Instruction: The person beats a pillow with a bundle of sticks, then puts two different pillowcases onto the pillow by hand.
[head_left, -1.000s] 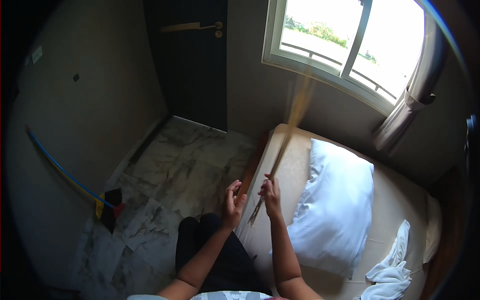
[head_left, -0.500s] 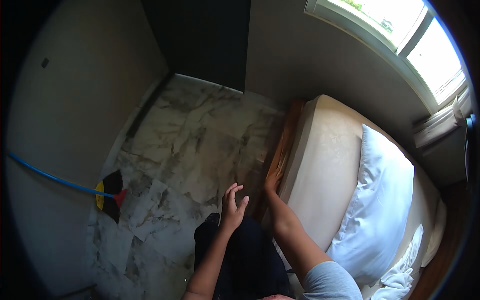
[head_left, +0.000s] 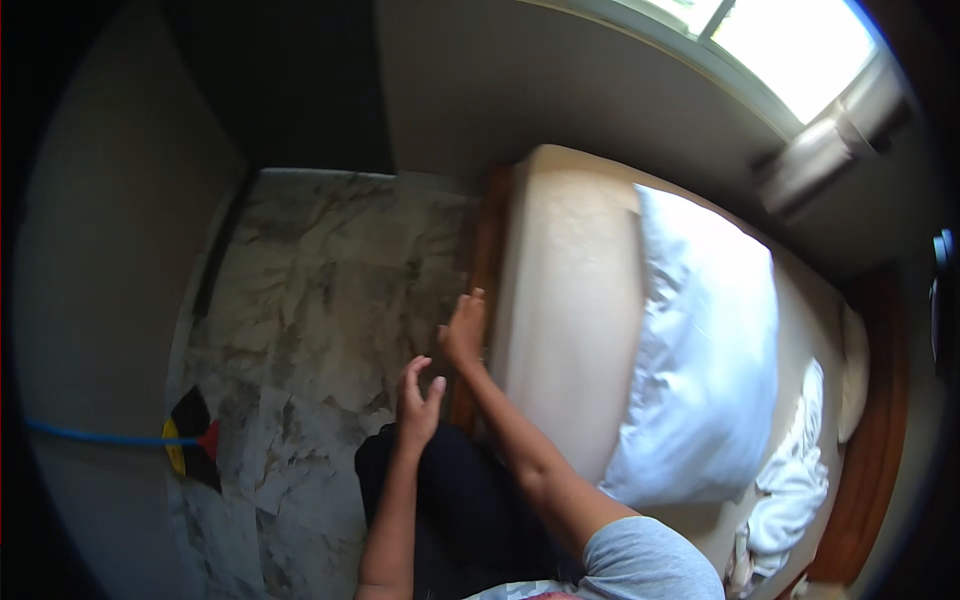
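My left hand (head_left: 418, 405) is raised over my dark-trousered leg, fingers apart and slightly bent, holding nothing. Just above and to its right, my right hand (head_left: 463, 332) is at the wooden bed frame (head_left: 490, 230), fingers extended and nothing in them; whether it touches the wood I cannot tell. Beside it lies the mattress (head_left: 570, 290) under a cream fitted sheet. A large white pillow (head_left: 705, 350) rests across the mattress, and a crumpled white cloth (head_left: 790, 500) lies beyond it.
A blue-handled broom (head_left: 100, 436) and a black and yellow dustpan (head_left: 185, 445) are at the left wall on the marbled floor (head_left: 310, 290). A window (head_left: 790, 60) with a gathered curtain (head_left: 820, 160) is at the upper right. A wooden headboard (head_left: 875, 440) stands at the right.
The view has shifted, so the bed appears further left. My right hand has come away from the mattress edge, nearer my left hand. My left hand stays raised.
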